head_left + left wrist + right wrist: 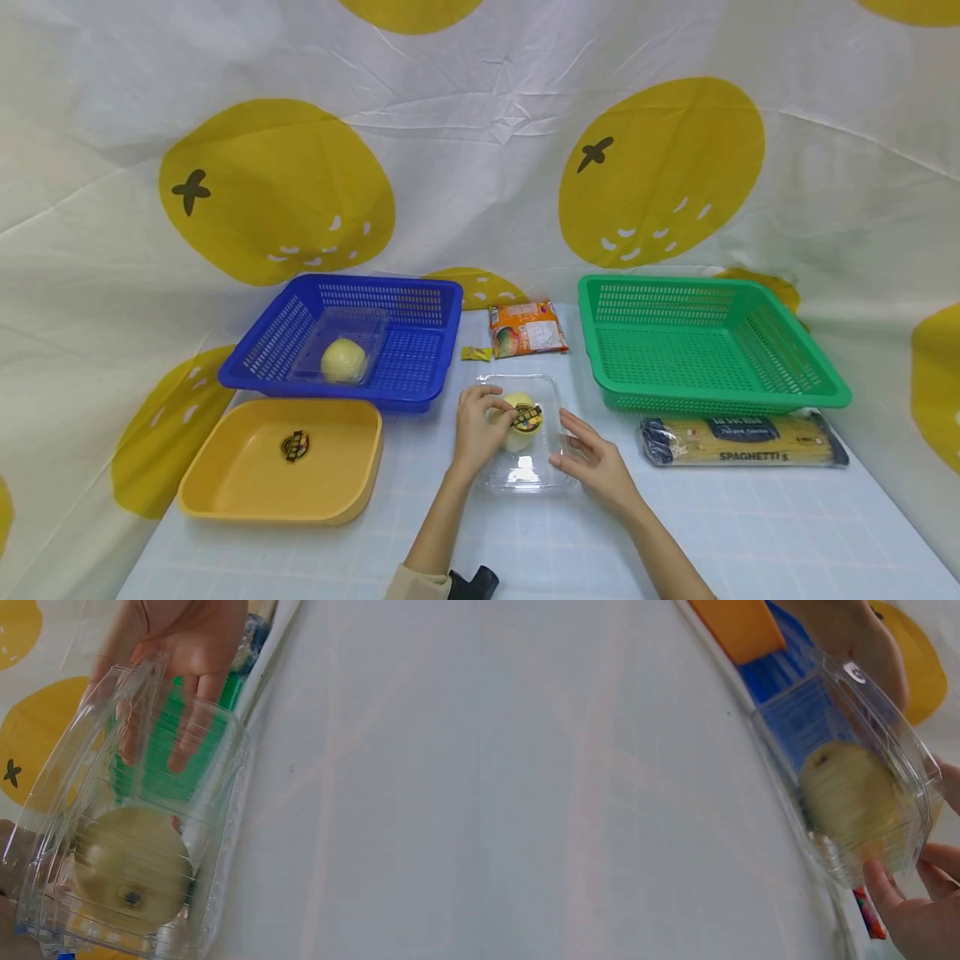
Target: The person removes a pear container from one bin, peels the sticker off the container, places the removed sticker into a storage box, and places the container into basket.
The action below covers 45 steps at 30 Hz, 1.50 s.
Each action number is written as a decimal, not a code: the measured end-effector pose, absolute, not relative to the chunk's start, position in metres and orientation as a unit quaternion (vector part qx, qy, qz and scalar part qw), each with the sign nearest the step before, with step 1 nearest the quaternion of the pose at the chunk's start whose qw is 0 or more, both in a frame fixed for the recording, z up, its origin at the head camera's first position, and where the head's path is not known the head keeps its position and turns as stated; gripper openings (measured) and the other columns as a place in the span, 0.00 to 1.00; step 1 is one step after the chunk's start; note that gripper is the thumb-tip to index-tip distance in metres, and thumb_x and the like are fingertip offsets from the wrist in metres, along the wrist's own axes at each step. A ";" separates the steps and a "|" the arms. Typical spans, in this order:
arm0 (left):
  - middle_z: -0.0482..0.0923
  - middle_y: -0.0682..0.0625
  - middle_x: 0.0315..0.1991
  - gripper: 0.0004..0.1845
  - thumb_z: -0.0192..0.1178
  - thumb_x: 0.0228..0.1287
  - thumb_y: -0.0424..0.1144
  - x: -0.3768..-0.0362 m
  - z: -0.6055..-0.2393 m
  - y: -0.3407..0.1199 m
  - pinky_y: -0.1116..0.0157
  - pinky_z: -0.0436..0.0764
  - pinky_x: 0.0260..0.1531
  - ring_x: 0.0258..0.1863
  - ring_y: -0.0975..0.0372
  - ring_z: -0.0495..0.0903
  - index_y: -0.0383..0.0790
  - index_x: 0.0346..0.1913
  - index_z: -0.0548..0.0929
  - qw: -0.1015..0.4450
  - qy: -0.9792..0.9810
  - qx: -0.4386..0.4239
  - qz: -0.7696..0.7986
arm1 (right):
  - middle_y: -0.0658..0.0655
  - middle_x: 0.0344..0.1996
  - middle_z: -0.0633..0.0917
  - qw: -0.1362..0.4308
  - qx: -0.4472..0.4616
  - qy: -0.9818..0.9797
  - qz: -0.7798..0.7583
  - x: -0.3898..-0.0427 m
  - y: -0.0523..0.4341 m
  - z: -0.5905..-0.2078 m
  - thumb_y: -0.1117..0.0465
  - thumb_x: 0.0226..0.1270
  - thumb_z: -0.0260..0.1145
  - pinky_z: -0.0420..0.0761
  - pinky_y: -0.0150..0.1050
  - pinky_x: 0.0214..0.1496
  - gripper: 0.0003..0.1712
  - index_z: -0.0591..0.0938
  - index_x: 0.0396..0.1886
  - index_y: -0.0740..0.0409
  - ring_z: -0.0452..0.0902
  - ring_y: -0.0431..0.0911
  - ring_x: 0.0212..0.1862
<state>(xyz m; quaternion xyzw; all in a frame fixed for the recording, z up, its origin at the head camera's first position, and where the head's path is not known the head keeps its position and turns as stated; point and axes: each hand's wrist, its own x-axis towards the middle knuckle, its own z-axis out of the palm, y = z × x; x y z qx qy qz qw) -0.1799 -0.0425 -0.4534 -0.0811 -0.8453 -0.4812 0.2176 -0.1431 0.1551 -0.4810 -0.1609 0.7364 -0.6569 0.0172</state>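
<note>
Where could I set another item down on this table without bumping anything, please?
Bare table lies in front of the spaghetti pack, and near the front edge below the yellow tray. The middle is crowded: both hands are on the clear container, with snack packets behind.

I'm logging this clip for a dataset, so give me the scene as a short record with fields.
left hand: grips the clear box, fingers curled over its lid
right hand: open, fingers against the box's right side
box contents: one yellow fruit with a sticker
blue basket: another clear box holding a fruit
green basket: nothing visible inside
nearby: yellow tray, spaghetti pack, orange packet
</note>
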 end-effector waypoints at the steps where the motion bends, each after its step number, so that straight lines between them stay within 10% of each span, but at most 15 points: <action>1: 0.79 0.43 0.39 0.04 0.71 0.42 0.27 -0.180 -0.454 -0.042 0.51 0.69 0.53 0.47 0.50 0.72 0.34 0.21 0.84 0.218 -0.847 -0.079 -0.478 | 0.67 0.69 0.60 0.017 -0.161 0.736 -0.657 -0.143 0.155 -0.481 0.70 0.57 0.68 0.75 0.29 0.54 0.38 0.64 0.65 0.73 0.65 0.67 0.61; 13: 0.77 0.46 0.29 0.06 0.67 0.45 0.25 -0.180 -0.455 -0.038 0.58 0.69 0.44 0.38 0.54 0.70 0.35 0.22 0.79 0.244 -0.850 -0.109 -0.455 | 0.68 0.69 0.60 0.017 -0.160 0.733 -0.661 -0.143 0.155 -0.482 0.71 0.57 0.68 0.75 0.29 0.54 0.37 0.64 0.65 0.74 0.65 0.68 0.61; 45: 0.82 0.43 0.41 0.07 0.71 0.42 0.28 -0.178 -0.463 -0.042 0.51 0.70 0.51 0.46 0.50 0.74 0.33 0.27 0.83 0.256 -0.813 -0.100 -0.512 | 0.68 0.69 0.59 0.017 -0.156 0.733 -0.662 -0.142 0.154 -0.481 0.70 0.57 0.68 0.74 0.28 0.54 0.37 0.64 0.66 0.73 0.65 0.67 0.61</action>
